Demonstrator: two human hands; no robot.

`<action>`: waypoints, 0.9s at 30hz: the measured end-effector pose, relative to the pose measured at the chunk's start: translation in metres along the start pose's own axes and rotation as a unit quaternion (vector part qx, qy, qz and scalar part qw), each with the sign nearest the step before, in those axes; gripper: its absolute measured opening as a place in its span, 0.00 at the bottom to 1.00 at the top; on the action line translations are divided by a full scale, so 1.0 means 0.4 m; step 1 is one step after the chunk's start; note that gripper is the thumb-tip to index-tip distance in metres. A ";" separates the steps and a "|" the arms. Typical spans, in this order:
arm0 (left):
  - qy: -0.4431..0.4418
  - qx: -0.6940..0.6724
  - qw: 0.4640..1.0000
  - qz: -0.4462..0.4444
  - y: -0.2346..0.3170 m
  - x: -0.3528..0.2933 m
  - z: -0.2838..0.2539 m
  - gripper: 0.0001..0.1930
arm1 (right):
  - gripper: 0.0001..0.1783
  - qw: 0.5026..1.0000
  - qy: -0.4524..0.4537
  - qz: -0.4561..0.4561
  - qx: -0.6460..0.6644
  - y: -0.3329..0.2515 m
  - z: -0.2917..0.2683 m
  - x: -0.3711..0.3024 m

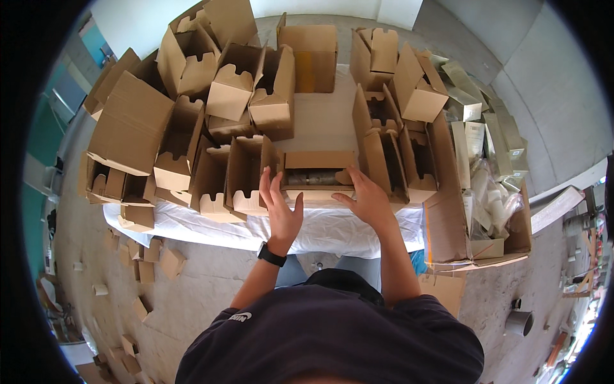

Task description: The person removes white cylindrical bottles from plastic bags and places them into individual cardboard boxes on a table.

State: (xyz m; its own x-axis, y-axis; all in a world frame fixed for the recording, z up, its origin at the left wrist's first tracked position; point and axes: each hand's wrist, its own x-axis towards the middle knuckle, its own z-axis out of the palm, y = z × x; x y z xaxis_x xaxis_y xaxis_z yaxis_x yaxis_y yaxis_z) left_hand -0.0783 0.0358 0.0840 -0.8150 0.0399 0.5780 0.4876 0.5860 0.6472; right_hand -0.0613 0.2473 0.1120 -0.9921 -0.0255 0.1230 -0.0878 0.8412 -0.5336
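With both hands spread open, the left hand (279,203) and right hand (364,197) flanked the open box (318,178) at the worktop (332,232) edge, where a careless nudge risked toppling the crowded neighbouring boxes (246,176).

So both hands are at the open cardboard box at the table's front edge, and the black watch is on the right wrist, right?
Not quite. The head view shows the black watch on the left wrist, not the right. The rest holds: the left hand and right hand are both at the open cardboard box at the table's front edge.
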 end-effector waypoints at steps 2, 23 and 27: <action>0.009 -0.072 0.997 -0.029 -0.015 -0.005 0.013 0.40 | 0.42 1.000 0.005 -0.012 -0.004 0.002 0.005 0.000; -0.127 0.081 0.989 -0.002 -0.049 -0.035 0.043 0.35 | 0.27 0.990 0.112 0.050 -0.070 -0.035 0.012 0.108; -0.145 0.088 0.985 0.004 -0.046 -0.037 0.043 0.35 | 0.25 0.977 0.084 -0.152 -0.124 0.012 0.036 0.145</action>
State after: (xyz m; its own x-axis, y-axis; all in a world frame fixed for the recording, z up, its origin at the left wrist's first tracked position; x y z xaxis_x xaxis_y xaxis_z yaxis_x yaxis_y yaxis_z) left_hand -0.0804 0.0384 0.0550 -0.8789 0.2598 0.4000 0.4534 0.7154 0.5316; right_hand -0.1207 0.2421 0.1048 -0.8926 -0.2233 0.3917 -0.3315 0.9139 -0.2344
